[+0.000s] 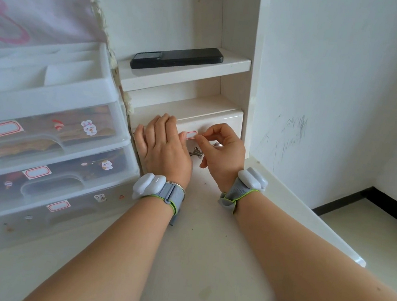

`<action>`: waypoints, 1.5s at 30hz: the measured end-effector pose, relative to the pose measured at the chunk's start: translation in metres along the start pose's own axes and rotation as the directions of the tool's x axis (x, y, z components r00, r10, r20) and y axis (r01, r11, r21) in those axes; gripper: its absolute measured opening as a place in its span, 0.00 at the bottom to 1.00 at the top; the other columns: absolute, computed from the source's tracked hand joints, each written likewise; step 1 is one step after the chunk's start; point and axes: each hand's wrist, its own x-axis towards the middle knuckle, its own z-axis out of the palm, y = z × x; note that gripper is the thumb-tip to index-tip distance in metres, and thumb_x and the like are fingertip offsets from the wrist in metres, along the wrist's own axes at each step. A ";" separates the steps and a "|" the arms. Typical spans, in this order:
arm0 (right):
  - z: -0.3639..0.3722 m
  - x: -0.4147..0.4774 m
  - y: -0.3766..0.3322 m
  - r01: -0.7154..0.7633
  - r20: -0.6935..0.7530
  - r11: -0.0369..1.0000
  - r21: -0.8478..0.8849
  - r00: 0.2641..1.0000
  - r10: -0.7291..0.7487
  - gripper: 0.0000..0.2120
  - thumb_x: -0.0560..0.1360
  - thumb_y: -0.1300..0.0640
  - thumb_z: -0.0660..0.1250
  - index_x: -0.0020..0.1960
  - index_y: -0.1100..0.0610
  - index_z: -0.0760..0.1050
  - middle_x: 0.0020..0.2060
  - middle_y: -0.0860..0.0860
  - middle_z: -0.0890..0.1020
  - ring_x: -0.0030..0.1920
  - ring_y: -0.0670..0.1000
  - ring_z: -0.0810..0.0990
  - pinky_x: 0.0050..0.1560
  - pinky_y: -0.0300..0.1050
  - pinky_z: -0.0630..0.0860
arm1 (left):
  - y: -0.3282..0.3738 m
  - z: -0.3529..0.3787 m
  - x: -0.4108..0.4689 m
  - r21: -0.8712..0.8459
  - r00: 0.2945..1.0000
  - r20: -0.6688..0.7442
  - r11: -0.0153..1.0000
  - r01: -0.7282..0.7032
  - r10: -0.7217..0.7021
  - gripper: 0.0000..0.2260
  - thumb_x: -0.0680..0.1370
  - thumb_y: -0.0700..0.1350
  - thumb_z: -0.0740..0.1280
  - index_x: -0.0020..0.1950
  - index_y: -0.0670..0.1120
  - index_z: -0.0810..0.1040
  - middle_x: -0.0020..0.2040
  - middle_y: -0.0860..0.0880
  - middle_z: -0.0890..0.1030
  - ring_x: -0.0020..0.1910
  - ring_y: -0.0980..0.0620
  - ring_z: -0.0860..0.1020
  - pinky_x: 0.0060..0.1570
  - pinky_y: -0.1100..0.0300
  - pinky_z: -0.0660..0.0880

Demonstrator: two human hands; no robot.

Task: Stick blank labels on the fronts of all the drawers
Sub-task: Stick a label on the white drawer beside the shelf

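We see the label (191, 135) on the white drawer (222, 122) front, near its top edge, long axis horizontal. Our right hand (221, 152) pinches its right end; left hand (166, 147) flat, fingers together, thumb at its left end.

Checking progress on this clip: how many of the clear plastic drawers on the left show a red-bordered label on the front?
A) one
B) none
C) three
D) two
C: three show, the top label, middle label and bottom label, one on each front of the plastic drawer unit.
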 end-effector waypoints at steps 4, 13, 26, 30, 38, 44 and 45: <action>-0.003 0.003 0.001 0.007 -0.002 0.998 -0.068 1.000 -0.007 0.06 0.72 0.60 0.67 0.41 0.51 0.72 0.37 0.44 0.78 0.20 0.52 0.75 0.25 0.39 0.70 | 0.002 -0.001 -0.001 0.005 1.000 0.014 1.000 0.013 -0.013 0.12 0.76 0.44 0.62 0.58 0.42 0.74 0.58 0.44 0.78 0.61 0.43 0.73 0.68 0.48 0.55; -0.007 0.008 0.006 -0.036 -0.046 0.990 -0.134 0.998 0.030 0.05 0.72 0.61 0.62 0.42 0.51 0.72 0.37 0.46 0.77 0.19 0.53 0.73 0.22 0.41 0.70 | 0.006 -0.003 0.001 0.048 0.999 0.029 0.998 0.034 -0.035 0.17 0.75 0.54 0.63 0.56 0.42 0.74 0.56 0.45 0.78 0.59 0.43 0.73 0.68 0.47 0.56; -0.010 0.010 0.005 -0.109 -0.078 0.986 -0.129 0.992 0.099 0.06 0.71 0.60 0.61 0.39 0.51 0.70 0.38 0.52 0.81 0.19 0.52 0.72 0.19 0.36 0.66 | 0.017 -0.008 0.012 -0.005 0.976 0.107 0.981 0.192 -0.190 0.19 0.70 0.58 0.67 0.47 0.43 0.73 0.46 0.44 0.76 0.50 0.41 0.71 0.65 0.48 0.56; -0.010 0.009 0.005 -0.113 -0.071 0.988 -0.107 0.992 0.106 0.06 0.71 0.61 0.61 0.39 0.51 0.70 0.37 0.52 0.81 0.20 0.53 0.71 0.19 0.35 0.66 | 0.009 -0.007 0.008 -0.048 0.988 0.083 0.990 0.135 -0.131 0.14 0.74 0.53 0.65 0.51 0.44 0.74 0.50 0.45 0.78 0.53 0.44 0.69 0.66 0.49 0.56; -0.011 0.010 0.007 -0.097 -0.062 0.989 -0.109 0.994 0.091 0.08 0.71 0.61 0.61 0.38 0.49 0.70 0.37 0.52 0.81 0.20 0.54 0.71 0.19 0.35 0.66 | 0.000 -0.007 0.006 -0.097 0.996 0.073 0.993 0.066 -0.059 0.11 0.75 0.48 0.63 0.54 0.45 0.74 0.55 0.46 0.79 0.57 0.47 0.70 0.66 0.52 0.54; -0.012 0.008 0.014 -0.025 -0.078 0.976 -0.217 0.997 0.008 0.07 0.72 0.56 0.61 0.40 0.44 0.69 0.37 0.42 0.78 0.28 0.55 0.77 0.29 0.45 0.75 | 0.003 -0.016 0.007 -0.028 0.975 0.215 0.997 0.069 -0.061 0.15 0.72 0.46 0.67 0.56 0.44 0.73 0.57 0.45 0.77 0.59 0.42 0.72 0.67 0.50 0.53; -0.013 0.006 0.014 -0.003 -0.092 0.968 -0.251 0.996 -0.021 0.05 0.72 0.54 0.61 0.42 0.44 0.69 0.38 0.40 0.77 0.32 0.55 0.78 0.34 0.48 0.77 | 0.005 -0.021 0.009 -0.025 0.966 0.252 0.997 0.069 -0.060 0.16 0.71 0.44 0.68 0.58 0.43 0.73 0.59 0.44 0.76 0.60 0.42 0.72 0.67 0.50 0.51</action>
